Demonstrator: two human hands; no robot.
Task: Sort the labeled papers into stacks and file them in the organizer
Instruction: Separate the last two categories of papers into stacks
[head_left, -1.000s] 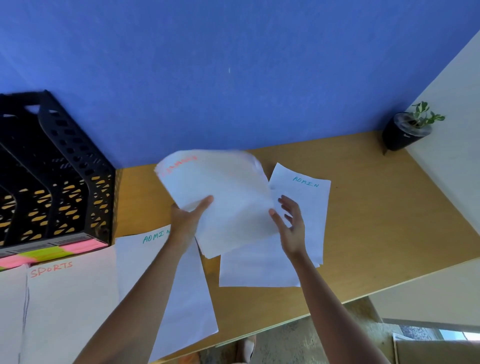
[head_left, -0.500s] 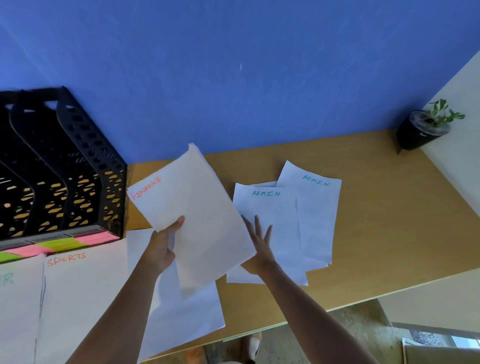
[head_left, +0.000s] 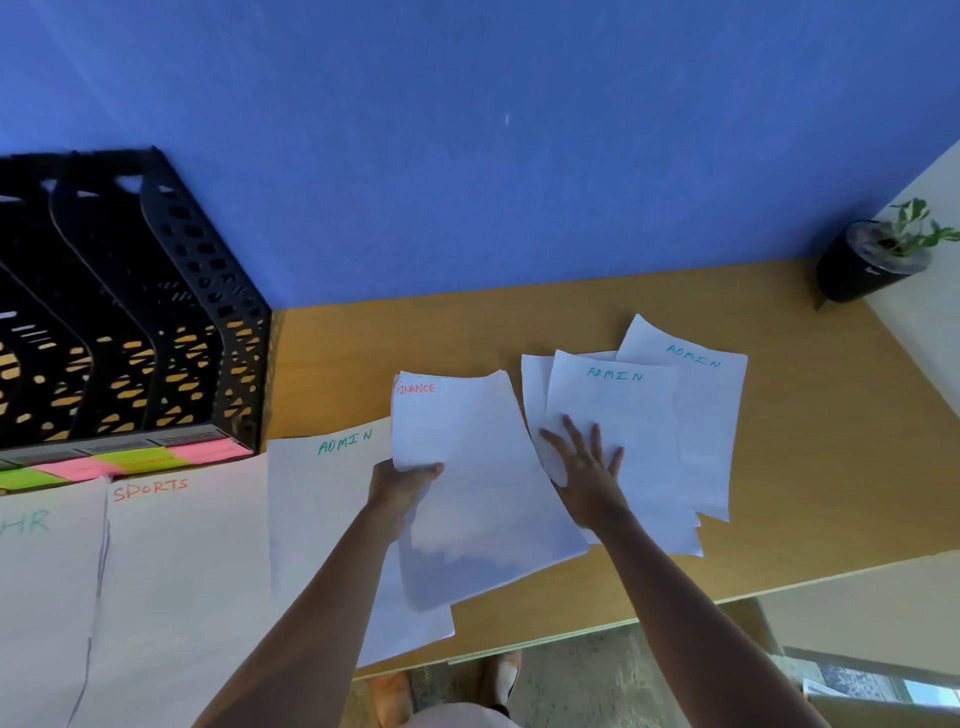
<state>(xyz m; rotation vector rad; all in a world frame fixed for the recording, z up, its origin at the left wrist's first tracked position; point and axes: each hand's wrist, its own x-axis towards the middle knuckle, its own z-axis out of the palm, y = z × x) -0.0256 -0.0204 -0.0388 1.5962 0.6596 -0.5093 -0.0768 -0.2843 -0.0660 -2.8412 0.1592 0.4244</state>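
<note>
Head view is showing the left hand (head_left: 402, 480) pinching the near-left edge of the FINANCE sheet (head_left: 478, 478), thumb on top, and holding it raised over the desk (head_left: 810, 431) between the sorted rows and the unsorted pile. The right hand (head_left: 589, 467) is lying flat, fingers spread and straight, pressing on the loose pile (head_left: 654, 441) and gripping nothing.

Risks, as judged from here:
- The FINANCE sheet is overlapping the ADMIN stack (head_left: 317, 499); if it is being set down there it is getting misfiled, since no FINANCE stack is showing in view.
- The one-edge pinch is letting the sheet sag; it could be slipping or creasing.
- The pile under the right palm is fanned; a sideways slide could be dragging more than one sheet, or pushing sheets toward the desk's near edge.

Counts:
- Sorted stacks showing: three, namely HR stack (head_left: 31, 597), SPORTS stack (head_left: 176, 597) and ADMIN stack.
- Loose pile: two ADMIN labels readable, at least one more sheet edge peeking out beneath; exact count cannot be told.
- Organizer (head_left: 130, 322): one, black, several slots, papers inside not discernible.
- Potted plant (head_left: 872, 260): one, far right corner.
</note>
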